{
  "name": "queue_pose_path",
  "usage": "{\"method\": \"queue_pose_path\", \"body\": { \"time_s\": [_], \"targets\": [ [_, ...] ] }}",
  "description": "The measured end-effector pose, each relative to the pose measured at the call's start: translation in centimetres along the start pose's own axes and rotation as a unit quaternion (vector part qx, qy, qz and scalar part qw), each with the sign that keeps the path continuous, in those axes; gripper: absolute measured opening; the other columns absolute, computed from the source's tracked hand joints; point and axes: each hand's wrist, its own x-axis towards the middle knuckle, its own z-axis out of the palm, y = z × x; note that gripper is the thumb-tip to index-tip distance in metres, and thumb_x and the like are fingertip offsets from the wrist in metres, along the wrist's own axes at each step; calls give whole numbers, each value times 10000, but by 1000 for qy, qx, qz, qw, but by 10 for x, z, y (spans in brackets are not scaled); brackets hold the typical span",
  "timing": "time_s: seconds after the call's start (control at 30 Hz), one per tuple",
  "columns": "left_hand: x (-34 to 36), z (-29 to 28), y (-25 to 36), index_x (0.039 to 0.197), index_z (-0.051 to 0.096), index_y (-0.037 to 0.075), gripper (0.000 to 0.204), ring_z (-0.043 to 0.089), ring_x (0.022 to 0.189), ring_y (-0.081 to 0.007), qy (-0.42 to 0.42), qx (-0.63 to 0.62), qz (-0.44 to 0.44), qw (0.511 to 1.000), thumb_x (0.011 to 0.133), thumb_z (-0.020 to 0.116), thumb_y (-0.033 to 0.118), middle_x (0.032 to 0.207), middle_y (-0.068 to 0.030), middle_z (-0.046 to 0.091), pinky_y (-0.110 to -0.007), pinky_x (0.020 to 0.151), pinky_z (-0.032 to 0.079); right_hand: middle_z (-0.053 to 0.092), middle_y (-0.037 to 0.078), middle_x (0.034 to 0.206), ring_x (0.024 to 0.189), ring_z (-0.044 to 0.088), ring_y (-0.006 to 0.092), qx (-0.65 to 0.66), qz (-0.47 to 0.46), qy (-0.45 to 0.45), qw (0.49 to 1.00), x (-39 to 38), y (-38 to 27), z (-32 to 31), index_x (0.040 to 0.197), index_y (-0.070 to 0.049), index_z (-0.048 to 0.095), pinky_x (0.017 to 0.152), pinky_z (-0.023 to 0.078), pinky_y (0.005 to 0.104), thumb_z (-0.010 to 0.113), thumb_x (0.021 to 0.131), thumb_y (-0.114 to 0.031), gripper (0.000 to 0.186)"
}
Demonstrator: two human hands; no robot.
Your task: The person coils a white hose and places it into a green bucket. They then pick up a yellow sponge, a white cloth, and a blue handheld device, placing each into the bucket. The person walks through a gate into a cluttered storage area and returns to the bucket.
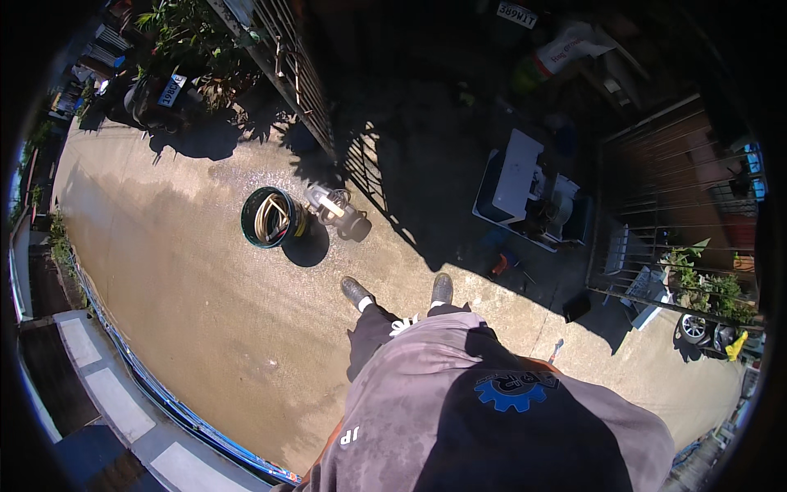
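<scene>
Both hands lie out of sight, so how far either grip is open, and what it holds, cannot be told; nearest is a slim tool (557, 350), its tip showing at the right edge of the shirt (410, 361). Beyond the shoes (443, 288), on sunlit concrete (188, 303), a bucket (299, 223) containing coiled hose (273, 218) stands just beside a grey machine (329, 205).

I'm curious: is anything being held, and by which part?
It can't be told: neither hand shows. A slender object shows beside the shirt; whether held is unclear.
</scene>
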Motion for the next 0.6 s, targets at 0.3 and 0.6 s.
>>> {"method": "queue_pose_path", "body": {
  "time_s": [0.3,0.6],
  "targets": [
    [-29,41,67,1223,744,107,443,696,1127,-321,-30,13,-43,999,901,697,406,1184,-188,740,-413,990,534,757,138,1109,1034,691,238,33,-9,68,997,60,-12,-59,1226,-25,727,880,512,389,714,900,-351,462],
    [-43,6,81,1239,734,121,457,686,1153,-337,-90,0,-30,995,895,693,418,1223,-187,727,-415,1006,531,758,127,1063,989,693,227,3,1,75,997,83,-62,-86,1223,-30,728,850,517,385,714,919,-311,413]
  ]
}}
